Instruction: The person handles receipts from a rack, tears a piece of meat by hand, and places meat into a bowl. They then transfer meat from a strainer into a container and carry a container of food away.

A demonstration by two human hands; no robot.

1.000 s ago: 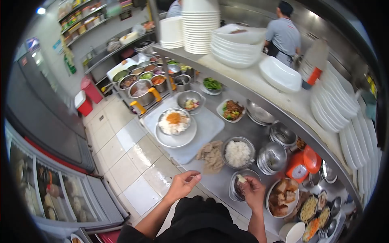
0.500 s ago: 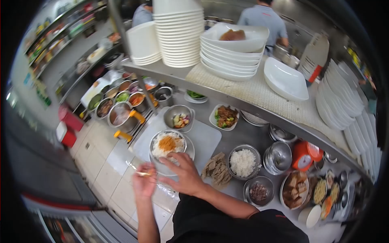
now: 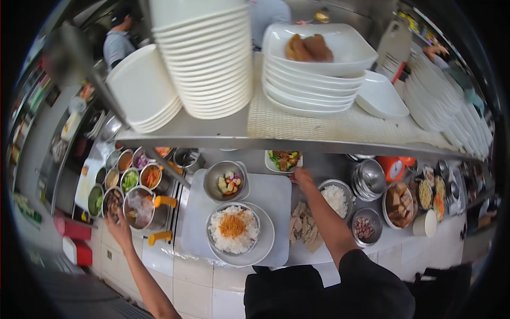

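At the lower corner of a white dish of meat and greens [image 3: 285,161], my right hand [image 3: 303,178] closes on the rim, its fingertips partly hidden. Far to the left, my left hand [image 3: 118,227] is open, fingers apart, over the near edge of a metal container of brown pieces [image 3: 113,201]. Beside it stands a larger metal pot [image 3: 139,208] with a clear plastic bag inside. Between my hands, a metal bowl of white rice [image 3: 234,229] topped with orange-brown crumbs sits on a white plate [image 3: 268,245].
A metal bowl of chopped vegetables [image 3: 226,182] stands on the grey board [image 3: 276,212]. A crumpled cloth [image 3: 305,226], a rice bowl [image 3: 336,201] and a bowl of diced meat [image 3: 366,227] lie rightward. A shelf [image 3: 207,139] with stacked white dishes overhangs; a person [image 3: 118,45] stands behind.
Both hands have left the topped rice bowl: my left hand moved left to the metal containers, my right hand moved right and away to the white dish. The view has shifted.
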